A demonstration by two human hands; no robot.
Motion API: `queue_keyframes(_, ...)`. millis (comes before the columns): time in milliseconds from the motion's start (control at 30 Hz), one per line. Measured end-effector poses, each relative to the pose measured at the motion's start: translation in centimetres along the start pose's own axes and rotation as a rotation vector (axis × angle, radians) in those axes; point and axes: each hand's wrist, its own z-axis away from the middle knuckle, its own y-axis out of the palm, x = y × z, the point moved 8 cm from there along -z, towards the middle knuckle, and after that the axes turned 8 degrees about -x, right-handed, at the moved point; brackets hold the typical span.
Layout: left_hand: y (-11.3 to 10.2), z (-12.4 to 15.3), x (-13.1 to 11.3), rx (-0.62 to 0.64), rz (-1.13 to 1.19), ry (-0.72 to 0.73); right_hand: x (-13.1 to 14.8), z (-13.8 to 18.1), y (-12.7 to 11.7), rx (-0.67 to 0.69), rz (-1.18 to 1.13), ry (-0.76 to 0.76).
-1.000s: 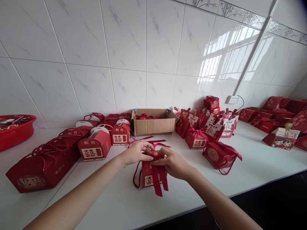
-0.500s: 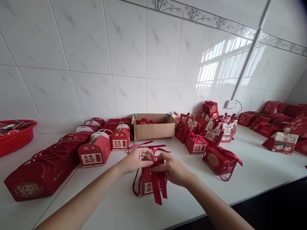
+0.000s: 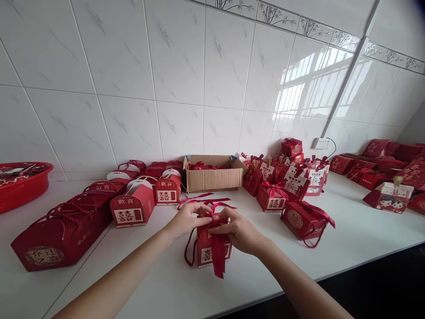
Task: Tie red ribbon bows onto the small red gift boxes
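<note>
A small red gift box (image 3: 204, 248) with a white character panel stands upright on the white table in front of me. Its twisted red cord handle (image 3: 188, 253) loops out on the left side. Over the top of the box, my left hand (image 3: 190, 220) pinches red ribbon with thumb and fingers. From the other side my right hand (image 3: 241, 231) also has its fingers closed on the ribbon, covering part of the box. One red ribbon (image 3: 218, 257) tail hangs down the box's front. The exact shape of the ribbon between my fingertips is hidden.
Behind the box lie loose red ribbons (image 3: 215, 200) and an open cardboard box (image 3: 214, 178) holding red ribbon. Several red gift boxes (image 3: 133, 208) line the left; a ribboned box (image 3: 307, 221) and more stand right. A red basin (image 3: 25, 186) sits far left.
My hands stay at the top of the box. Two ribbon tails hung apart in front; now they overlap as one strip. The camera view has shifted slightly.
</note>
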Motion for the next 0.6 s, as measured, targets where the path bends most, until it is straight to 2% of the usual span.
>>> queue_keyframes(200, -0.2, 0.0, -1.3, 0.039, -0.127, 0.106, 0.3, -0.1, -0.3, -0.014, -0.058, 0.018)
queue_keyframes(433, -0.7, -0.2, 0.1, -0.098, -0.152, 0.126, 0.3, 0.0, -0.1, 0.003, -0.103, 0.023)
queue_keyframes(600, -0.9, 0.1, 0.4, -0.136, -0.122, 0.137, 0.1, 0.1, -0.1, -0.001, -0.111, 0.029)
